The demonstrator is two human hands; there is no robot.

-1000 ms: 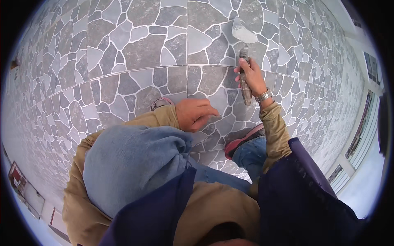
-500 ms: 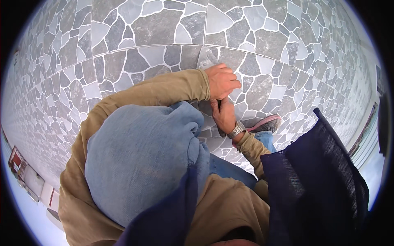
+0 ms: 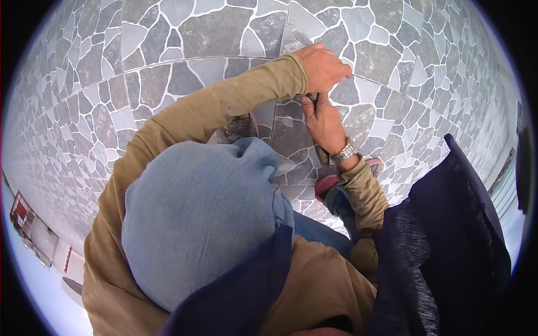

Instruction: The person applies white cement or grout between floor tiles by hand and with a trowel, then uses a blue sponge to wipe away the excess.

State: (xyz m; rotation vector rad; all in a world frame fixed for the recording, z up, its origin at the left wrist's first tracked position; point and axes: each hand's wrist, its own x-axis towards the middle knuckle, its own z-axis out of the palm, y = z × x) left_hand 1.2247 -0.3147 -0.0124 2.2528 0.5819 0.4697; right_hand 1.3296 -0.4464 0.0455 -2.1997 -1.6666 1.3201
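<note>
A long trowel-like tool with a flat grey blade (image 3: 295,39) lies low over the stone-patterned tiles. Its dark, worn handle (image 3: 321,155) shows below my right hand. My left hand (image 3: 322,68), fingers curled, bears down on the tool from above, and hides where blade and handle meet. Just below it, my right hand (image 3: 327,126) is closed around the handle, with its thumb along it and a metal watch (image 3: 344,151) at the wrist. The tool's exact kind is hard to make out, since both hands cover most of it.
Grey stone-look floor tiles (image 3: 213,35) with white joints spread all around. My bent knee in blue denim (image 3: 196,218) fills the left middle. Shoes (image 3: 238,130) stand near my hands. Dark blue cloth (image 3: 443,235) hangs at the right.
Both hands and the tool have moved away from me and slightly right across the tiles. Both keep their hold. More of a shoe now shows beside my knee.
</note>
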